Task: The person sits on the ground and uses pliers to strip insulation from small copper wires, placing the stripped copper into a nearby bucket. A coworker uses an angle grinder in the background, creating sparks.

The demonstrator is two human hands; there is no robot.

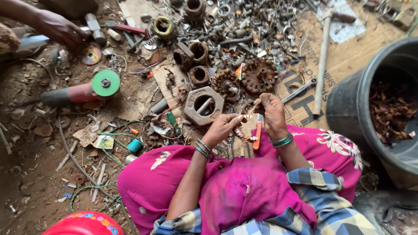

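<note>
1. Seen from above: seated on the bare earth floor [30, 174], lap in pink cloth, both hands raised just past the knees at the near edge of a flattened sheet of brown cardboard [348, 56].
2. Right hand [272, 114]: fingers curled shut around a small dark wire-wound piece [257, 103], held at the fingertips. Orange-handled tool [257, 135] hanging just below the palm; cannot tell whether gripped or only tucked there.
3. Left hand [224, 126]: thumb and fingers pinched nearly closed on a pale thin strand of wire [247, 115] running across to the wound piece.
4. Step in hand, as a judgement: drawing the winding out of the small piece, strand stretched between the two hands, piece off the floor and above the lap.
5. Next move calls for a firm hold with the right fingers and a steady, straight draw with the left, with a fresh pinch closer to the piece once the strand runs long.
6. Just beyond the hands: a grey six-sided metal housing [203, 105] and two round rusty toothed cores with copper windings [260, 74], at the near rim of a wide heap of small metal scrap.
7. At the right edge of the floor: a black plastic tub [348, 109] holding brown scraps; beside it a long-handled hammer [322, 65] lying on the cardboard.
8. Toward the left: a red angle grinder with a green disc [106, 82]; in the far left corner, another person's hand [61, 28], well apart.
</note>
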